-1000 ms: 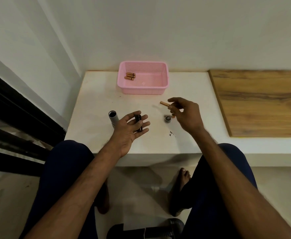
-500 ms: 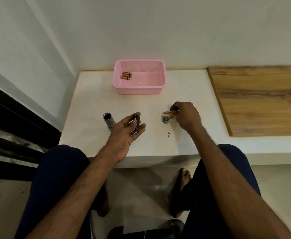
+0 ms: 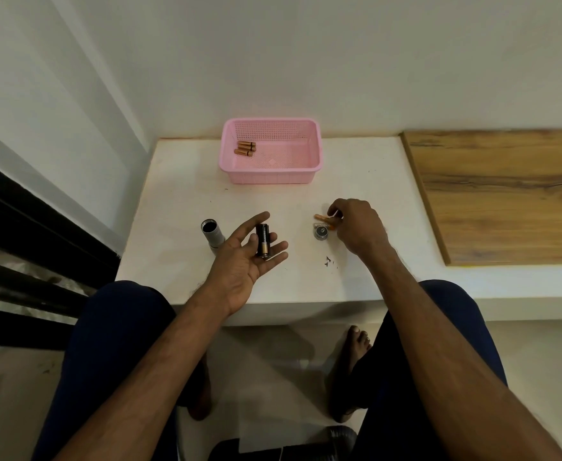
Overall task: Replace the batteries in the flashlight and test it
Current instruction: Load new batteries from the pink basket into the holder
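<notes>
A silver flashlight body stands on the white table with its open end up, just left of my left hand. That hand lies palm up and holds a black battery holder with copper-topped cells in it. My right hand is down at the table, its fingertips on loose copper batteries. The flashlight's round end cap lies right beside them. A pink basket at the back holds three more copper batteries.
A wooden board covers the table's right part. A white wall runs behind the basket. A dark frame is at the left. My knees and bare feet are below the table's front edge. Small dark specks lie near my right wrist.
My right hand came down from above the table with a copper battery to the spot by the end cap. My left hand opened flatter, showing the battery holder on its palm.
</notes>
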